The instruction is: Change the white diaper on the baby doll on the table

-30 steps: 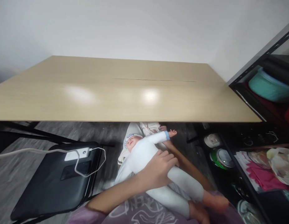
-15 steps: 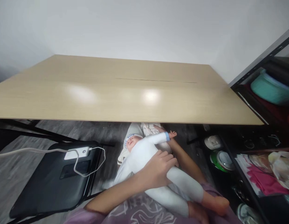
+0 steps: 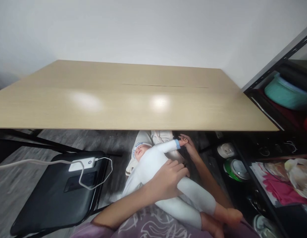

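Note:
A baby doll (image 3: pixel 153 158) in a white suit and white cap lies on its back across my lap, head toward the table, bare feet at the lower right. My left hand (image 3: pixel 169 178) lies over its belly and hip with fingers curled around it. My right hand (image 3: pixel 189 145) reaches out beside the doll's raised arm with the blue cuff, fingers stretched out and holding nothing. A beige cloth (image 3: pixel 163 135) lies behind the doll's head, partly hidden under the table edge.
A long light wooden table (image 3: pixel 119 99) spans the view just ahead. A black chair (image 3: pixel 44 198) at the left carries a white charger (image 3: pixel 83 163) with its cable. A black metal shelf (image 3: pixel 267 82) at the right holds a teal bowl (image 3: pixel 284 92), pots (image 3: pixel 236 168) and bags.
My right hand has come out from behind the doll and now shows beside the doll's raised hand. My left hand stays on the doll's belly.

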The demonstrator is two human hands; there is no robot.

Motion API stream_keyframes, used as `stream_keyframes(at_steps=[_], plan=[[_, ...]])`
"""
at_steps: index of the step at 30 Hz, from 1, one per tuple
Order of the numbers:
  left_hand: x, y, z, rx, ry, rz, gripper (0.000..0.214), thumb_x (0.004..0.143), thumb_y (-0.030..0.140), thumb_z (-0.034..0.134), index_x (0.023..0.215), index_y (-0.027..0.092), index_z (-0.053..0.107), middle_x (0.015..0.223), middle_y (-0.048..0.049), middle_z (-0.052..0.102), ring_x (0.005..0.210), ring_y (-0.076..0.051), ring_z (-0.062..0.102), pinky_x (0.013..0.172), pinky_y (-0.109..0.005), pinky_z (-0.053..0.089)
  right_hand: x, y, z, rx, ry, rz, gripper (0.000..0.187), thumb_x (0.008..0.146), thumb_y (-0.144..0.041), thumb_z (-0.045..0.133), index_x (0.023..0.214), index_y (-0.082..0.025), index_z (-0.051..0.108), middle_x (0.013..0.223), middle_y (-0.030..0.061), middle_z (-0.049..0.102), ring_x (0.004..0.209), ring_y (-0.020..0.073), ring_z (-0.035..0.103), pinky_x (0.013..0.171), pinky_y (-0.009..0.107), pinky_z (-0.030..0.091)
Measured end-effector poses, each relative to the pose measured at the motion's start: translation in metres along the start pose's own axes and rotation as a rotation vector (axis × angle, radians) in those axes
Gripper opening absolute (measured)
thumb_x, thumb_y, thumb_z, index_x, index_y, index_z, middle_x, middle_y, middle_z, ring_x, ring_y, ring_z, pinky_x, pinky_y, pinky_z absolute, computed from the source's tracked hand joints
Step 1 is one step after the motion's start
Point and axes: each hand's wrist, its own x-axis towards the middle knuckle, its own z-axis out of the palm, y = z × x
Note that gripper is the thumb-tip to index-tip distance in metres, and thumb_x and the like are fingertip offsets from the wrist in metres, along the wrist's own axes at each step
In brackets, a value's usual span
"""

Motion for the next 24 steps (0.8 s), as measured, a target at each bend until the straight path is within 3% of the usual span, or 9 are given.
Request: stream_keyframes(at_steps=[3,5,8,10,12,16,19,24], plan=[[0.0,0.0,0.001,0.01,0.031,0.011,0.041,0.091,0.031,0.077,0.129,0.021,0.065,0.116,-0.0046,0.072,0.108,-0.027,0.066,0.089,-0.042,0.041,-0.019,0.004,-0.022,-0.05,0.097,0.004,0.049,0.104,-0.06,0.07,0.133,-0.021,0.069,0.129,0.0153,0.076,0.118,0.0323,0.074,0.107,0.06,0.062],[0.001,0.0,0.002,0.014,0.028,0.018,0.041,0.09,0.031,0.078,0.128,0.02,0.066,0.116,-0.0049,0.072,0.108,-0.027,0.066,0.089,-0.042,0.042,-0.035,-0.008,-0.035,-0.187,0.116,-0.106,0.052,0.101,-0.057,0.074,0.14,-0.023,0.066,0.138,0.0169,0.074,0.123,0.0338,0.072,0.11,0.062,0.06],[0.003,0.001,0.004,0.033,0.015,0.025,0.04,0.087,0.027,0.078,0.124,0.019,0.066,0.115,-0.0051,0.072,0.106,-0.027,0.065,0.088,-0.042,0.042,-0.048,-0.038,-0.038,-0.489,-0.058,-0.385,0.056,0.105,-0.043,0.07,0.157,-0.027,0.057,0.156,0.0164,0.065,0.146,0.0352,0.062,0.124,0.062,0.051],[0.004,0.001,0.005,0.041,0.02,0.025,0.037,0.087,0.025,0.077,0.122,0.018,0.066,0.113,-0.0051,0.072,0.105,-0.027,0.065,0.088,-0.042,0.042,-0.042,-0.057,-0.027,-0.629,-0.257,-0.507,0.059,0.108,-0.038,0.066,0.164,-0.029,0.052,0.165,0.0136,0.06,0.157,0.0342,0.053,0.135,0.064,0.039],[0.004,0.002,0.006,0.041,0.034,0.022,0.036,0.086,0.023,0.076,0.121,0.018,0.066,0.113,-0.0053,0.072,0.104,-0.027,0.064,0.088,-0.041,0.042,-0.027,-0.072,-0.009,-0.721,-0.432,-0.541,0.059,0.107,-0.036,0.066,0.164,-0.026,0.052,0.165,0.0137,0.061,0.157,0.0341,0.054,0.137,0.063,0.033],[-0.003,0.003,0.006,0.053,0.066,0.005,0.038,0.083,0.018,0.074,0.121,0.019,0.065,0.114,-0.0051,0.072,0.101,-0.026,0.062,0.087,-0.042,0.043,0.006,-0.097,0.033,-0.889,-0.74,-0.476,0.039,0.099,-0.027,0.073,0.136,-0.015,0.07,0.134,0.0162,0.078,0.128,0.0341,0.071,0.12,0.052,0.048],[-0.015,0.004,0.006,0.073,0.093,-0.036,0.037,0.08,0.016,0.074,0.116,0.02,0.065,0.111,-0.005,0.071,0.098,-0.027,0.06,0.084,-0.043,0.043,0.014,-0.118,0.057,-0.992,-0.826,-0.53,0.023,0.098,-0.023,0.071,0.12,-0.014,0.072,0.122,0.0157,0.08,0.112,0.0323,0.074,0.105,0.046,0.052],[-0.038,0.019,-0.007,0.094,0.155,-0.111,0.036,0.082,0.015,0.077,0.115,0.022,0.065,0.113,-0.006,0.071,0.102,-0.029,0.06,0.089,-0.044,0.046,0.004,-0.149,0.08,-0.97,-0.845,-0.773,0.024,0.102,-0.023,0.07,0.123,-0.012,0.067,0.123,0.0183,0.076,0.114,0.033,0.069,0.1,0.045,0.05]])
